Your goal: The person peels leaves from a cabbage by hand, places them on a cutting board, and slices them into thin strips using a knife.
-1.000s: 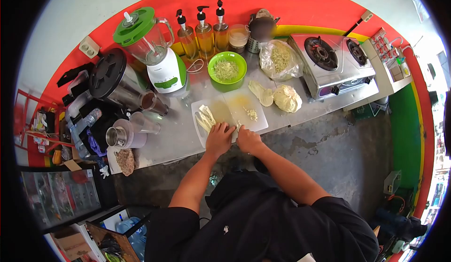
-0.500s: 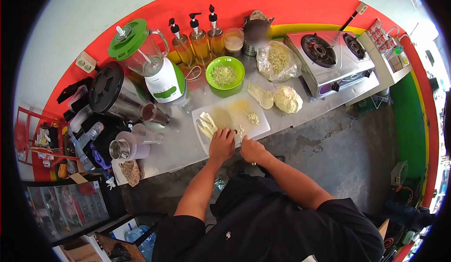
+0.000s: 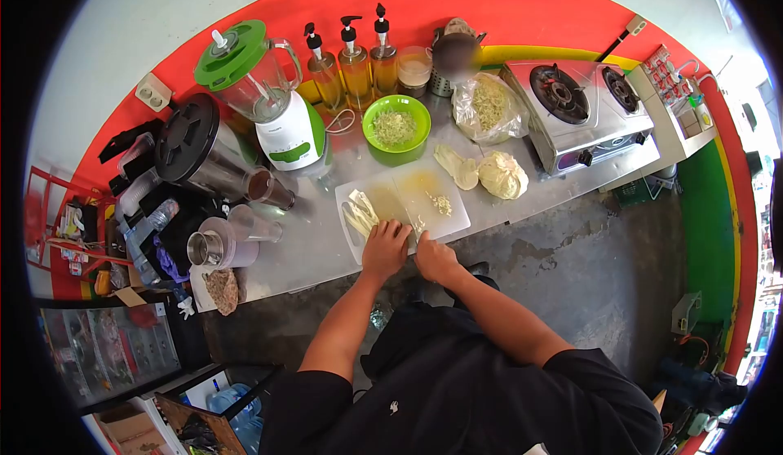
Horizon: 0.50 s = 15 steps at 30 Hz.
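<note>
A white cutting board (image 3: 444,225) lies at the counter's front edge. My left hand (image 3: 386,247) presses down on pale cabbage strips (image 3: 360,213) at the board's left side, its fingers bent together over their lower ends. Just to the right, my right hand (image 3: 435,259) is closed around a knife handle; the blade is mostly hidden between the hands. Small chopped pieces (image 3: 440,204) lie on the board's right half. Behind it stands a green bowl (image 3: 398,155) of shredded cabbage (image 3: 395,128). A cut cabbage (image 3: 502,175) and a loose leaf (image 3: 457,167) rest to the right.
Along the back are a blender (image 3: 285,138), pump bottles (image 3: 356,75), a plastic bag (image 3: 490,110) of shreds and a two-burner stove (image 3: 571,141). A steel pitcher (image 3: 214,153), a brown-stained cup (image 3: 269,190) and a stone (image 3: 221,291) occupy the counter's left.
The camera view has shifted slightly. My right hand has moved a little to the left on the board; my left hand stays on the strips.
</note>
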Motion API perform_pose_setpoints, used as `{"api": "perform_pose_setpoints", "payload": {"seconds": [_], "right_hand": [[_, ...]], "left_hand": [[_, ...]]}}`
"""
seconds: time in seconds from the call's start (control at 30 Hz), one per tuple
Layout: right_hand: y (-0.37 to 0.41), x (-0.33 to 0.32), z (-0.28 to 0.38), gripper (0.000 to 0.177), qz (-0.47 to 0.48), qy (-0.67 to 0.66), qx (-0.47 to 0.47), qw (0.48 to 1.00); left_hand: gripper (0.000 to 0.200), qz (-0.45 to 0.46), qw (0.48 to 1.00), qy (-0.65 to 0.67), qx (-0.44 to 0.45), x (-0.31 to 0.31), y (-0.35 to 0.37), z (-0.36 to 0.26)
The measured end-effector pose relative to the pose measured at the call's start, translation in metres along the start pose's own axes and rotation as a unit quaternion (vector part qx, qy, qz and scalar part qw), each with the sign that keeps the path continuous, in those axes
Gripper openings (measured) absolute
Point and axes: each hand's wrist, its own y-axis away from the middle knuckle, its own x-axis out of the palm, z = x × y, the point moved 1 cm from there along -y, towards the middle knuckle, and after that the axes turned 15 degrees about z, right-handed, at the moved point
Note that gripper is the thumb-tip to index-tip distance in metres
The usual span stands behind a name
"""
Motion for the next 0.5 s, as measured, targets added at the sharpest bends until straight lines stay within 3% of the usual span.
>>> {"api": "perform_pose_setpoints", "payload": {"seconds": [0.23, 0.33, 0.4, 0.5], "right_hand": [[-0.004, -0.008, -0.003, 0.04, 0.009, 0.028, -0.035, 0.999], [0.001, 0.001, -0.003, 0.03, 0.023, 0.034, -0.009, 0.999], [-0.01, 0.0, -0.003, 0.042, -0.016, 0.022, -0.006, 1.0], [-0.015, -0.013, -0.004, 0.042, -0.008, 0.025, -0.04, 0.999]], "left_hand": [[0.025, -0.024, 1.0, 0.007, -0.001, -0.002, -0.001, -0.001], [0.024, -0.021, 1.0, 0.014, -0.005, -0.003, 0.0, -0.001], [0.023, -0.017, 1.0, 0.022, -0.002, -0.004, -0.002, -0.001], [0.02, -0.019, 1.0, 0.014, -0.003, -0.004, 0.0, -0.002]]}}
